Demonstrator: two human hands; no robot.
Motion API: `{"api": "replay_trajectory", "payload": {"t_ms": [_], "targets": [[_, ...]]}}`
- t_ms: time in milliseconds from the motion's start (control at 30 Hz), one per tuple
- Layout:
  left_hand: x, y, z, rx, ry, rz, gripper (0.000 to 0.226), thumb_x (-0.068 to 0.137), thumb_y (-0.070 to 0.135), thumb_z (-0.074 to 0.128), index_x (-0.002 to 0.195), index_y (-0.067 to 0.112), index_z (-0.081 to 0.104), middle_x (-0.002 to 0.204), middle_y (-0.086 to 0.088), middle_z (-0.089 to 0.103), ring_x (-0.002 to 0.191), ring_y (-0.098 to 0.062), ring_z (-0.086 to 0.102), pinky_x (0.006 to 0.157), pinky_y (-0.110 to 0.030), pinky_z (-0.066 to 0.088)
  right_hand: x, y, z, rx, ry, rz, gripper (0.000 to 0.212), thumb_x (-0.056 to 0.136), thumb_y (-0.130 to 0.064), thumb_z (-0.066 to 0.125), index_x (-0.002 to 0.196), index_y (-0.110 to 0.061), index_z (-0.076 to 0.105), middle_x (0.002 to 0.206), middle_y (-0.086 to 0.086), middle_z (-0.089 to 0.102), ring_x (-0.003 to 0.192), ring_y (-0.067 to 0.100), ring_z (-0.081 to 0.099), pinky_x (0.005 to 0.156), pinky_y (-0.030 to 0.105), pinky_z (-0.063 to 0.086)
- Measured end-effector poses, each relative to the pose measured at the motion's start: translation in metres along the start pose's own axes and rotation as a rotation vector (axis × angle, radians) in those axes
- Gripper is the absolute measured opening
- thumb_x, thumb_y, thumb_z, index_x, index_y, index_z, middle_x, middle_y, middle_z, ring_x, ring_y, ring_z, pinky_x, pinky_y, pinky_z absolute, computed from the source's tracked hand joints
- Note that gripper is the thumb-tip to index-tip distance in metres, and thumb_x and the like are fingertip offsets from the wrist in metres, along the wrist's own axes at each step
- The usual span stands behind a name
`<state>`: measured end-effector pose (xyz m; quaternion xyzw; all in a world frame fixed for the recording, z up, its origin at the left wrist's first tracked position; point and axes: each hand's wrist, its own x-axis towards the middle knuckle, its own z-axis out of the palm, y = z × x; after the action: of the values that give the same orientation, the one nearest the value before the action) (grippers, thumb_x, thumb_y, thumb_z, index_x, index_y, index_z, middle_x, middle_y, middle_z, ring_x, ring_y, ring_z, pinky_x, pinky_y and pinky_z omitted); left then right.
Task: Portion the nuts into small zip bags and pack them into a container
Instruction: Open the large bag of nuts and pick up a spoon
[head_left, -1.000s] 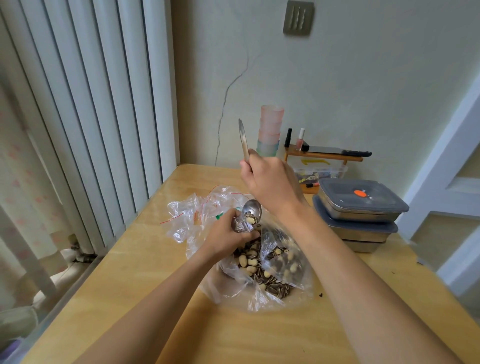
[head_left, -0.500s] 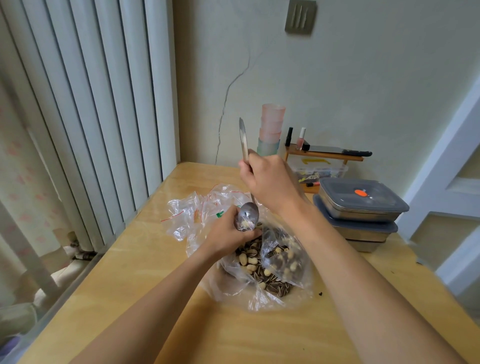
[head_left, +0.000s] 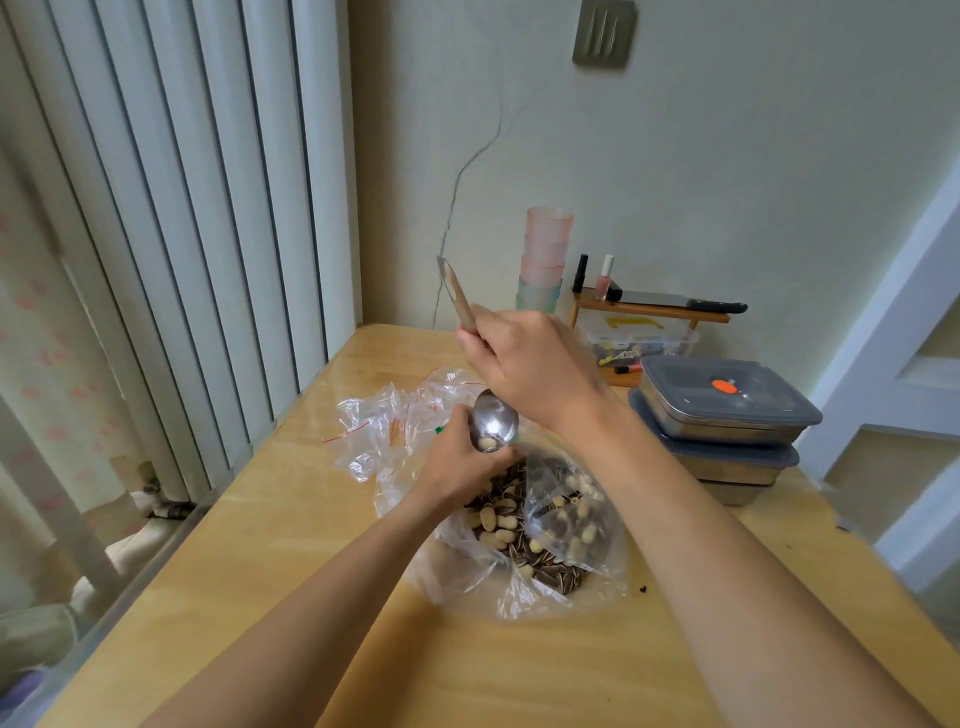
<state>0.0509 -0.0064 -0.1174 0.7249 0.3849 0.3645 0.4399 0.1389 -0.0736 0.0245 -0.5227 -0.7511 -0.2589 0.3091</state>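
Note:
A large clear plastic bag (head_left: 566, 540) of peanuts and striped sunflower seeds lies open on the wooden table (head_left: 291, 545). My right hand (head_left: 530, 364) grips the handle of a metal spoon (head_left: 493, 423), which stands nearly upright with its bowl down and one nut still in it. My left hand (head_left: 460, 462) grips a small zip bag just under the spoon's bowl; my fingers hide most of that bag. Several empty zip bags (head_left: 384, 431) with red seal lines lie crumpled at the left of the big bag.
Two lidded steel containers (head_left: 727, 415) are stacked at the right of the table. Behind them stand a small wooden shelf (head_left: 654, 312) with bottles, a clear box (head_left: 639, 343) and stacked plastic cups (head_left: 543, 260). White slats (head_left: 182, 208) line the left edge.
The spoon has tipped its load downward by my left hand and its handle now leans further left; only one nut remains in the bowl. My left hand has stayed where it was.

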Motion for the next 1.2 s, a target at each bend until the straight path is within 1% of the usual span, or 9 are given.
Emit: {"api": "replay_trajectory", "payload": {"t_ms": [133, 333, 467, 600, 700, 933, 1000, 1100, 1200], "targets": [[-0.002, -0.004, 0.000, -0.004, 0.043, -0.018, 0.052, 0.076, 0.043, 0.086, 0.103, 0.013, 0.053, 0.077, 0.008, 0.050, 0.063, -0.006, 0.044, 0.053, -0.017, 0.034, -0.005, 0.001, 0.002, 0.017, 0.036, 0.044, 0.015, 0.101, -0.017, 0.060, 0.092, -0.005, 0.064, 0.062, -0.006, 0.045, 0.050, 0.022, 0.038, 0.051, 0.027, 0.029], [0.000, -0.004, -0.007, 0.000, -0.036, -0.074, 0.044, 0.078, 0.038, 0.083, 0.103, 0.018, 0.053, 0.090, -0.004, 0.063, 0.072, -0.018, 0.059, 0.061, -0.032, 0.047, -0.011, 0.005, 0.004, 0.044, 0.096, 0.160, 0.021, 0.103, -0.017, 0.058, 0.087, -0.005, 0.063, 0.059, -0.001, 0.051, 0.047, 0.025, 0.047, 0.048, 0.026, 0.032], [-0.005, -0.006, -0.017, 0.186, -0.060, -0.054, 0.037, 0.082, 0.032, 0.078, 0.105, 0.013, 0.055, 0.088, -0.002, 0.064, 0.075, -0.017, 0.059, 0.063, -0.029, 0.045, -0.025, 0.016, 0.011, 0.027, 0.092, 0.265, 0.029, 0.106, -0.019, 0.051, 0.079, -0.011, 0.056, 0.057, -0.002, 0.048, 0.045, 0.020, 0.048, 0.044, 0.022, 0.027], [-0.009, -0.003, -0.019, 0.410, -0.092, 0.039, 0.039, 0.084, 0.030, 0.075, 0.109, 0.009, 0.054, 0.092, -0.006, 0.063, 0.077, -0.020, 0.055, 0.059, -0.027, 0.040, -0.046, 0.026, 0.024, 0.071, -0.007, 0.363, 0.035, 0.107, -0.027, 0.047, 0.079, -0.008, 0.058, 0.063, 0.007, 0.060, 0.055, 0.027, 0.059, 0.053, 0.044, 0.050], [-0.011, -0.003, -0.016, 0.445, -0.069, 0.080, 0.034, 0.086, 0.026, 0.071, 0.108, 0.007, 0.053, 0.094, -0.011, 0.064, 0.084, -0.028, 0.061, 0.070, -0.042, 0.049, -0.059, 0.028, 0.022, 0.062, -0.068, 0.424, 0.036, 0.107, -0.029, 0.047, 0.083, -0.007, 0.062, 0.069, 0.009, 0.063, 0.060, 0.028, 0.061, 0.057, 0.048, 0.054], [-0.012, 0.012, -0.012, 0.519, 0.013, 0.322, 0.020, 0.090, 0.021, 0.065, 0.101, 0.010, 0.052, 0.098, -0.004, 0.059, 0.087, -0.021, 0.054, 0.071, -0.033, 0.046, -0.061, 0.034, -0.008, -0.265, -0.047, 0.383, 0.027, 0.108, -0.021, 0.047, 0.093, -0.008, 0.065, 0.077, 0.009, 0.067, 0.065, 0.031, 0.067, 0.056, 0.038, 0.055], [-0.009, 0.018, -0.013, 0.521, 0.035, 0.355, 0.022, 0.089, 0.022, 0.067, 0.100, 0.011, 0.052, 0.098, -0.004, 0.059, 0.088, -0.022, 0.053, 0.072, -0.035, 0.047, -0.059, 0.038, -0.014, -0.380, -0.046, 0.446, 0.023, 0.107, -0.017, 0.048, 0.097, -0.007, 0.065, 0.084, 0.013, 0.070, 0.072, 0.037, 0.069, 0.057, 0.036, 0.048], [-0.008, 0.020, -0.014, 0.515, 0.002, 0.353, 0.023, 0.089, 0.024, 0.068, 0.101, 0.014, 0.051, 0.101, -0.003, 0.062, 0.087, -0.020, 0.056, 0.072, -0.035, 0.050, -0.059, 0.042, -0.017, -0.397, 0.070, 0.479, 0.022, 0.106, -0.014, 0.051, 0.091, -0.005, 0.064, 0.076, 0.015, 0.067, 0.064, 0.037, 0.067, 0.051, 0.035, 0.044], [-0.010, 0.017, -0.015, 0.406, -0.052, 0.297, 0.022, 0.090, 0.026, 0.071, 0.098, 0.019, 0.051, 0.102, -0.002, 0.066, 0.082, -0.017, 0.063, 0.069, -0.031, 0.053, -0.060, 0.029, -0.011, -0.234, 0.298, 0.386, 0.025, 0.103, -0.010, 0.055, 0.080, -0.004, 0.062, 0.058, 0.006, 0.057, 0.043, 0.018, 0.050, 0.041, 0.023, 0.033]]}}
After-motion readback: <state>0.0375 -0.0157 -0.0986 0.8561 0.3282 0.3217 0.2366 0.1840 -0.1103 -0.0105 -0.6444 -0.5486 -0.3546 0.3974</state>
